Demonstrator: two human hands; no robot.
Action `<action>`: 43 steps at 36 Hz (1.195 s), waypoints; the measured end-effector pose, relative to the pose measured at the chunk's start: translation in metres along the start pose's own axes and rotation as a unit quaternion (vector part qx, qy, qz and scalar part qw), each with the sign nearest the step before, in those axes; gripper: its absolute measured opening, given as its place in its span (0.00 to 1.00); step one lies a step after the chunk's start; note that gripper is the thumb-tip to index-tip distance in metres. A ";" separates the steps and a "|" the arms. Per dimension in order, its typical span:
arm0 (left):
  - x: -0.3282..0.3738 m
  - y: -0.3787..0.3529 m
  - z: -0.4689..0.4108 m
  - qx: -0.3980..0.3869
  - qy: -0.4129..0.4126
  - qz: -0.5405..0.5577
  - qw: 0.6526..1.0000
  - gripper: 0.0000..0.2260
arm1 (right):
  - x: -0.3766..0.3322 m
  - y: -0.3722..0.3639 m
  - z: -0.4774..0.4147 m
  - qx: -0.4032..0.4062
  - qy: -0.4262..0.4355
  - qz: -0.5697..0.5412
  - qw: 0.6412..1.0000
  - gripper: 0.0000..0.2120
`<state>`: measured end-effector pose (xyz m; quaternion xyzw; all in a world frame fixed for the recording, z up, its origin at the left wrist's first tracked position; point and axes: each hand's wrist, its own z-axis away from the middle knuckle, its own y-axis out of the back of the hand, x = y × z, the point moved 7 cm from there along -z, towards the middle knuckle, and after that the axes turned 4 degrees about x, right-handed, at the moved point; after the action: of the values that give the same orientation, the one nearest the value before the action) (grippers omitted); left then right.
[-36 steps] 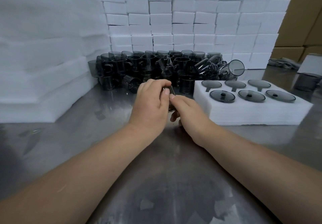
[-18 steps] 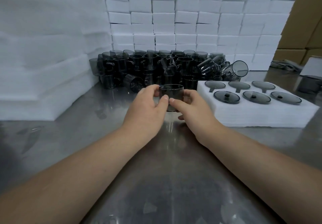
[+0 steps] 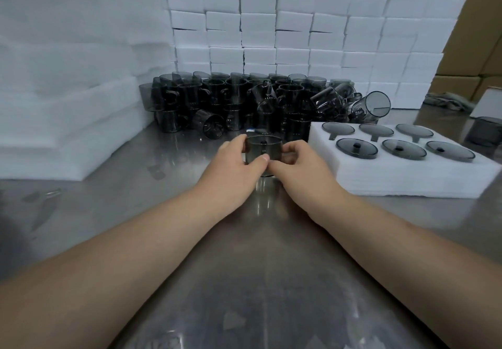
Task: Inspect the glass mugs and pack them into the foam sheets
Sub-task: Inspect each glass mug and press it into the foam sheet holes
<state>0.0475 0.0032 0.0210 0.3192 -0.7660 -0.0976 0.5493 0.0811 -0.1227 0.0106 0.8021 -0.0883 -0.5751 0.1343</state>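
I hold the smoky grey glass mug (image 3: 261, 150) upright between both hands (image 3: 239, 165), fingers closed; the white foam tray (image 3: 407, 175) lies just right of my right hand (image 3: 300, 165).

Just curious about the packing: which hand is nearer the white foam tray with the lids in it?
Right. The right hand is just left of the foam tray; the left hand sits farther away, across the mug both hold.
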 end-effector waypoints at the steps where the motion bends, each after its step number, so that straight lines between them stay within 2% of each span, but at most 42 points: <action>1: 0.000 0.000 0.000 -0.003 -0.001 0.004 1.000 0.10 | 0.000 0.001 0.000 0.001 0.003 0.004 1.000 0.09; 8: -0.006 0.002 -0.004 0.016 0.021 0.024 0.999 0.22 | 0.000 0.001 0.000 -0.008 0.014 0.034 0.999 0.09; 10: -0.006 0.002 -0.004 0.023 0.016 0.021 0.999 0.22 | 0.000 0.000 0.001 -0.011 0.013 0.034 0.999 0.10; 11: -0.006 0.002 -0.004 0.025 0.013 0.018 0.999 0.23 | 0.000 -0.001 0.001 -0.014 0.012 0.037 0.999 0.13; 14: -0.008 0.003 -0.004 0.030 0.016 0.006 0.999 0.24 | -0.003 -0.005 0.004 -0.027 0.019 0.058 0.998 0.31; 16: -0.007 0.003 -0.003 0.031 0.017 0.005 0.999 0.20 | -0.005 -0.006 0.005 -0.027 0.031 0.081 0.996 0.34; 22: -0.006 0.001 -0.003 0.021 0.016 -0.015 1.000 0.20 | -0.007 -0.002 0.003 -0.003 0.030 0.151 0.988 0.33; 30: -0.007 -0.004 -0.003 -0.008 0.016 -0.061 0.998 0.19 | -0.006 -0.004 0.001 -0.017 0.032 0.204 0.978 0.30; 33: -0.005 -0.005 -0.002 -0.015 0.017 -0.074 0.997 0.23 | -0.006 -0.005 0.002 -0.016 0.039 0.211 0.977 0.33; 36: 0.012 0.005 0.001 0.030 -0.029 -0.099 0.994 0.29 | -0.007 -0.008 0.003 -0.020 0.047 0.211 0.976 0.32; 38: 0.034 0.010 0.003 0.067 -0.097 -0.119 0.986 0.27 | -0.006 -0.007 0.001 -0.027 0.052 0.220 0.974 0.31; 41: 0.065 0.003 0.000 0.071 -0.155 -0.162 0.972 0.23 | -0.005 -0.006 0.007 -0.054 0.062 0.304 0.949 0.23; 42: 0.072 -0.005 -0.003 0.045 -0.159 -0.184 0.969 0.23 | -0.004 -0.011 0.008 -0.068 0.051 0.354 0.931 0.21; 43: 0.079 -0.015 -0.008 0.008 -0.163 -0.213 0.963 0.25 | -0.004 -0.015 0.001 -0.069 0.032 0.437 0.896 0.21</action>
<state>0.0450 -0.0541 0.0775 0.4590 -0.7604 -0.2567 0.3811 0.0784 -0.1074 0.0092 0.6893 -0.3856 -0.4376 0.4297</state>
